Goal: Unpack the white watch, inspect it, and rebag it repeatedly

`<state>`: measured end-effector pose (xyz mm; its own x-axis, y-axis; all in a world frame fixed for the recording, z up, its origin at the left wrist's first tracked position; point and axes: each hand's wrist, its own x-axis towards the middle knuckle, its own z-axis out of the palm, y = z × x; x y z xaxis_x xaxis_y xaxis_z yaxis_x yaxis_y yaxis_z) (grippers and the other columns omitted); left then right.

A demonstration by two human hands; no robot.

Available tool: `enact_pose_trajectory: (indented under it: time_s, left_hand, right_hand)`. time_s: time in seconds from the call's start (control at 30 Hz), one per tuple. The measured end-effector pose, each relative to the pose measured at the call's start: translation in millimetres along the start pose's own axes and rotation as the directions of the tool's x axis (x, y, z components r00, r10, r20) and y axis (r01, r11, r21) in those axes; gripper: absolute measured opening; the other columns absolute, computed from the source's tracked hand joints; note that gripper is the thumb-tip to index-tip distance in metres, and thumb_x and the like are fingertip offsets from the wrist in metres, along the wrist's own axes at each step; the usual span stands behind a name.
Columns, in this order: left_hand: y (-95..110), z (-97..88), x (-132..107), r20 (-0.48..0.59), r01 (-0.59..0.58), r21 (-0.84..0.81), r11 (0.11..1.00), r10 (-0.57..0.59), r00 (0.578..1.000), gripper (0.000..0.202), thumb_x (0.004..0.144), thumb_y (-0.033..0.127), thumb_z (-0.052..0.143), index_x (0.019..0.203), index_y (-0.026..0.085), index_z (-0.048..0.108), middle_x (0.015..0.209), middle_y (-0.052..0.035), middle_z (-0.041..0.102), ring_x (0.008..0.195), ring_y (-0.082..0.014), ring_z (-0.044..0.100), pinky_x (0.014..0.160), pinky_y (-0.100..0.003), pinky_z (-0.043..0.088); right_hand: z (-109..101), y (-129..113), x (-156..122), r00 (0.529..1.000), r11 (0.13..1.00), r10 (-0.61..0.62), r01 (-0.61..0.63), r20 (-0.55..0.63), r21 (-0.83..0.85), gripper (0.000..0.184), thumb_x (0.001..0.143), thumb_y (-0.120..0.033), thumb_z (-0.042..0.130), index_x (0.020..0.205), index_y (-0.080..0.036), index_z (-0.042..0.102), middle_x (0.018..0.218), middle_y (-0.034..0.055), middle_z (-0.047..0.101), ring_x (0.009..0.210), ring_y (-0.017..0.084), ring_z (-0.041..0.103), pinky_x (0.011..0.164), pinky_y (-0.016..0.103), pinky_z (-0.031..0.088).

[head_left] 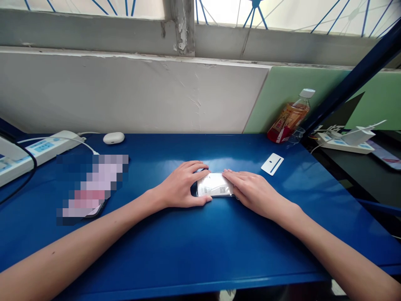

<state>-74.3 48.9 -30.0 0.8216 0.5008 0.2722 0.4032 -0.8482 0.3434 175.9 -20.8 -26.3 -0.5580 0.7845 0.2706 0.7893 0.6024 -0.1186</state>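
Between nine and ten o'clock from the pack [216,184], a white strip [40,149] is lying on the blue table [188,246], and a black cord [33,167] is bending over it. At nine o'clock a phone [103,177] is lying aslant, mostly hidden by blur, and a white cord [89,145] is reaching its top end. At ten o'clock a little white case [113,138] is sitting near the wall [131,92]. The left hand [183,186] is gripping the left end of the pack, with its thumb lying along the near side and its fingers going round the far side. The pack is sitting in the middle, between the two hands, and its shiny white top is showing some small print. The right hand [253,190] is resting its fingers on the right end; I cannot tell if it is gripping. Between two and three o'clock a white card [272,164] is lying flat. Between one and two o'clock, farther off, a bottle [288,119] is standing with its white cap on.
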Motion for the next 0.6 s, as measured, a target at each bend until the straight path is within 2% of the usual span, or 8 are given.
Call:
enact_pose_trajectory:
  time_s: [0.27, 0.5, 0.6]
  left_hand:
    - [0.3, 0.0, 0.3, -0.002, -0.036, 0.017, 0.999, 0.036, 0.999, 0.057, 0.082, 0.050, 0.067, 0.129, 0.020, 0.059, 0.133, -0.0130, 0.062, 0.129, -0.0356, 0.052, 0.107, -0.051, 0.042]
    - [1.0, -1.4, 0.4, 0.002, -0.034, 0.014, 0.999, 0.034, 0.999, 0.057, 0.080, 0.050, 0.069, 0.127, 0.019, 0.060, 0.133, -0.0139, 0.062, 0.129, -0.0355, 0.052, 0.107, -0.051, 0.042]
    - [1.5, -1.3, 0.4, 0.002, -0.019, 0.011, 1.000, 0.019, 1.000, 0.059, 0.078, 0.050, 0.070, 0.127, 0.018, 0.060, 0.132, -0.0138, 0.063, 0.129, -0.0355, 0.053, 0.108, -0.051, 0.042]
  right_hand:
    - [0.7, -1.5, -0.7, 0.999, 0.999, 0.051, -0.051, 0.019, 0.019, 0.034, 0.095, -0.014, 0.040, 0.122, -0.015, 0.061, 0.130, 0.0177, 0.067, 0.112, 0.031, 0.069, 0.089, 0.044, 0.060]
    - [-1.5, 7.1, -3.9, 0.990, 0.990, 0.118, -0.123, 0.074, 0.070, 0.038, 0.095, -0.014, 0.039, 0.128, -0.013, 0.057, 0.126, 0.0172, 0.069, 0.123, 0.034, 0.063, 0.094, 0.049, 0.057]
    - [-1.7, 13.3, -6.2, 0.995, 0.991, 0.087, -0.092, 0.046, 0.098, 0.039, 0.092, -0.013, 0.042, 0.128, -0.012, 0.058, 0.131, 0.0168, 0.066, 0.125, 0.034, 0.061, 0.100, 0.051, 0.053]
